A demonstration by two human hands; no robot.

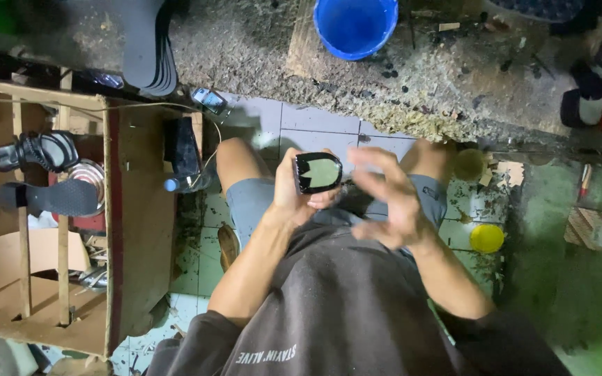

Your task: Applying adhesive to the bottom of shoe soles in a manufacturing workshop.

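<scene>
- Grey shirt (343, 306) nearest, both forearms coming up from it over your lap.
- Your left hand (294, 191) grips a black sole piece (318, 172) with a pale greenish centre, thumb and fingers wrapped round its left edge, held above your knees.
- Your right hand (388, 202) is blurred, fingers spread loose, just right of the piece; can't tell if it touches.
- Step, as I judge it: working the face of that piece by hand, maybe spreading or rubbing. Next move likely needs the left grip steady and the right fingertips back on the pale face.
- Room: tiled floor (315, 122) between your knees is tight; yellow lid (487, 238) sits near right, clear of the elbow.
- Left: cardboard box (141, 230) edge close to your left knee, sandals (40, 150) inside, bottle (186, 182) by it.
- Far: rough concrete ledge (412, 83), blue bucket (355, 24) on it, well apart.
</scene>
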